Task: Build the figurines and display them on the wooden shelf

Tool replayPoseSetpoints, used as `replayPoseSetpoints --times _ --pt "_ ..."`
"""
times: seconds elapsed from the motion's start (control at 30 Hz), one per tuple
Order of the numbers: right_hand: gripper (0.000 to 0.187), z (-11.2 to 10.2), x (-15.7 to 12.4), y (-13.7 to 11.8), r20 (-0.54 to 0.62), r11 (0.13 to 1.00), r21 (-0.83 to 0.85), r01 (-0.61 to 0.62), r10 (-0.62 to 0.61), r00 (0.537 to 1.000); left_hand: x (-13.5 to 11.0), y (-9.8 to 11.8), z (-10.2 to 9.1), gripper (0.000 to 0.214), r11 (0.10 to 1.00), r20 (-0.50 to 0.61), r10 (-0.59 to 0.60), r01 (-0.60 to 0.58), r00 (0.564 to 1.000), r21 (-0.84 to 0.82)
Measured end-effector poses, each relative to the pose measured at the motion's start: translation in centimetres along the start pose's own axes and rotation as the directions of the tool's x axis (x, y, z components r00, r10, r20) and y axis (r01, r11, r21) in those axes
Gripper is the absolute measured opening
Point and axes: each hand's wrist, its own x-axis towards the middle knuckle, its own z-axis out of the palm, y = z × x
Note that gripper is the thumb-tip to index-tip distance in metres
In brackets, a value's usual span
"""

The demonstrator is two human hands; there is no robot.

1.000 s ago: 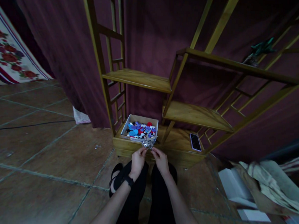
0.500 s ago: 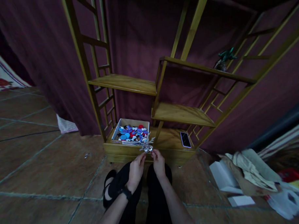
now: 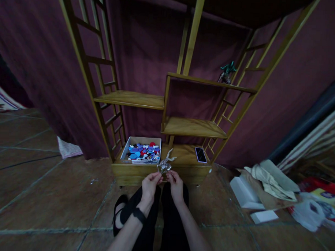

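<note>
Between my two hands is a small shiny, silvery figurine (image 3: 164, 166) with pale branching parts like antlers sticking up. My left hand (image 3: 149, 187), with a dark band on the wrist, pinches its lower left side. On the lower right, the fingertips of my right hand (image 3: 176, 187) pinch it too. Its exact kind is too small to make out. Just behind it, on the cabinet's lowest board, stands an open white box (image 3: 122, 157) full of blue, red, white and purple pieces. A phone (image 3: 201, 155) lies on the same board to the right.
The wooden shelf unit (image 3: 130, 99) rises in front of me, its boards at several heights. A green and brown ornament (image 3: 227, 72) stands on the upper right board. White boxes (image 3: 244, 192), cloth (image 3: 272, 184) and a plastic bag (image 3: 308, 214) lie on the floor at right.
The view has shifted, so the shelf unit sits further left. The figurine is tilted differently, its branching parts now clear of the box and pointing up to the right. Both hands still hold it.
</note>
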Motion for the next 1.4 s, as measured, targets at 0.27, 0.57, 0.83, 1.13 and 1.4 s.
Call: replayPoseSetpoints --times 0.27,0.57,0.83,1.13,1.4 --pt "0.030 -2.8 -1.0 -1.8 -0.024 0.989 0.137 -0.056 0.060 0.998 -3.1 2.6 2.8 0.008 0.928 0.164 -0.251 0.286 0.954 -0.239" --pt "0.035 -6.7 -1.8 -4.5 -0.109 0.983 0.179 -0.038 0.058 0.992 -4.9 3.8 6.3 0.015 0.917 0.332 -0.352 0.394 0.875 -0.066" --pt "0.037 -8.5 -0.8 -7.0 -0.183 0.982 0.190 -0.008 0.044 0.982 -3.8 4.0 8.7 0.038 0.977 0.332 -0.211 0.183 0.920 0.113" --pt "0.036 -8.4 1.1 -8.0 -0.166 0.988 0.153 0.023 0.003 0.986 -1.3 4.2 10.3 0.035 0.921 0.404 0.091 -0.232 0.910 0.313" --pt "0.035 -9.9 3.3 -10.3 -0.187 0.996 0.032 0.078 -0.071 0.980 -0.6 6.9 11.8 0.026 0.820 0.496 0.138 -0.380 0.857 0.428"
